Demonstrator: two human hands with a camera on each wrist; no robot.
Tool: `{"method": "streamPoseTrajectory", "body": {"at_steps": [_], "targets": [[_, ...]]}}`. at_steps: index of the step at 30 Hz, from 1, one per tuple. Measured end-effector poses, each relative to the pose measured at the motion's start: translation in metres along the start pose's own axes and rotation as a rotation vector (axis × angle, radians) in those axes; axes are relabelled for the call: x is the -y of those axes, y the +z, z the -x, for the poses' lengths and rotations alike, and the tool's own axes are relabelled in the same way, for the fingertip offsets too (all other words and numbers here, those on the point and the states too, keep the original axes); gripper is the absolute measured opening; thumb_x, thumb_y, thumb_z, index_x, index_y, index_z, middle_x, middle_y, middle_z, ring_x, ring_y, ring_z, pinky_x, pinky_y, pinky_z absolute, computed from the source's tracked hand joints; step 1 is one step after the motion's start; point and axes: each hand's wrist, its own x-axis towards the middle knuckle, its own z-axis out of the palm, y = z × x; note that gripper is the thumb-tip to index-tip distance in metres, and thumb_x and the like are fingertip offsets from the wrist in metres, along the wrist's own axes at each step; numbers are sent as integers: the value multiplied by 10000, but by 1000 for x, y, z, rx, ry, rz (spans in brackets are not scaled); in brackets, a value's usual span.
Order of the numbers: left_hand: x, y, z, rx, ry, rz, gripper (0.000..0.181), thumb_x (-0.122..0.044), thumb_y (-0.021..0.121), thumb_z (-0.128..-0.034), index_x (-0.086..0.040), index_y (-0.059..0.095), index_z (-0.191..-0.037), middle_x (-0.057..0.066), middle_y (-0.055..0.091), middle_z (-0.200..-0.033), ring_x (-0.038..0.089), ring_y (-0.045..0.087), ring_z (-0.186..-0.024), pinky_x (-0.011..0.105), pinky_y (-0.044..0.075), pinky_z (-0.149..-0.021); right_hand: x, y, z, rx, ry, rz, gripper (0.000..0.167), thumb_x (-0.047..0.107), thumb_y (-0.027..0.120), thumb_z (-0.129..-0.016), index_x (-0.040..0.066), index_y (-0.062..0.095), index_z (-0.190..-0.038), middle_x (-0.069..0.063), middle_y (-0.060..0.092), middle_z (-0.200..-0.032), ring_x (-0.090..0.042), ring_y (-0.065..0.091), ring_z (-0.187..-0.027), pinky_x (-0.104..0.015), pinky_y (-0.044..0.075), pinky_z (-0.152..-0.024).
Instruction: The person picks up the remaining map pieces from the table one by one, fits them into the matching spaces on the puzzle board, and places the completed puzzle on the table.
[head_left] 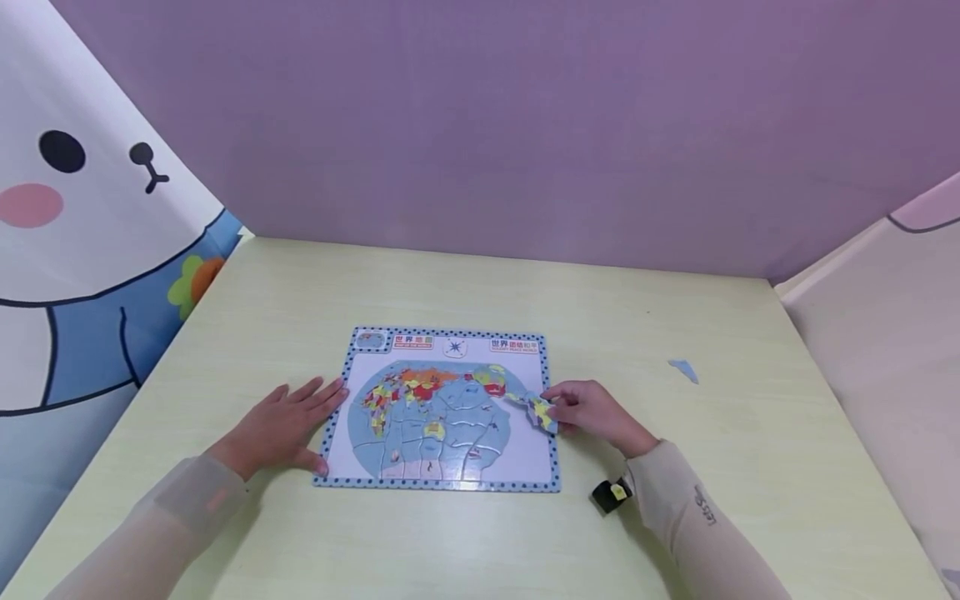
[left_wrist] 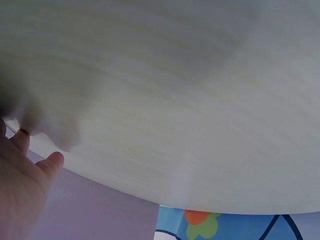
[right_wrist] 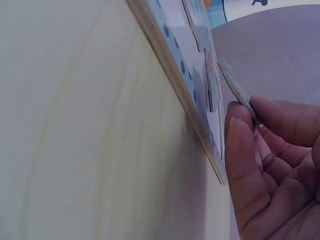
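A world map jigsaw puzzle (head_left: pixel 525 458) lies flat on the table, most of its oval map filled and a white gap at its right side. My right hand (head_left: pixel 596 414) pinches a blue puzzle piece (head_left: pixel 542 412) with a green and yellow land shape between thumb and fingers, over the board's right edge. In the right wrist view, that thin piece (right_wrist: pixel 237 90) is tilted and held above the board (right_wrist: pixel 175 65). Fingers spread, my left hand (head_left: pixel 281 429) rests at the board's left edge. Only part of the left hand (left_wrist: pixel 25 175) shows in the left wrist view.
A loose light-blue puzzle piece (head_left: pixel 684 370) lies on the table (head_left: pixel 750 467) to the right of the board. A black strap device (head_left: pixel 611 496) is at the right wrist. A purple panel (head_left: pixel 510 142) stands behind the table, and a cartoon-printed cloth (head_left: pixel 97 233) hangs at left.
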Motion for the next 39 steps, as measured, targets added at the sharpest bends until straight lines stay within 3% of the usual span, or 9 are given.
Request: {"method": "streamPoseTrajectory", "body": {"at_steps": [31, 39], "targets": [[-3, 0, 3, -16, -2, 20, 1086, -666, 709, -663, -47, 342, -1477, 150, 318, -1528, 425, 236, -1392, 671, 239, -1040, 10, 6, -2, 26, -36, -16, 247, 4, 603, -911, -74, 634, -1144, -32, 618, -718, -146, 580, -640, -275, 521, -632], [-2, -2, 3, 4, -7, 35, 1089, -653, 714, -673, -47, 317, -1487, 147, 304, -1535, 425, 219, -1399, 670, 223, -1049, 10, 6, -2, 26, -54, 1, 247, 0, 605, -913, -88, 627, -1143, -47, 624, -730, -145, 577, -640, -269, 524, -620]]}}
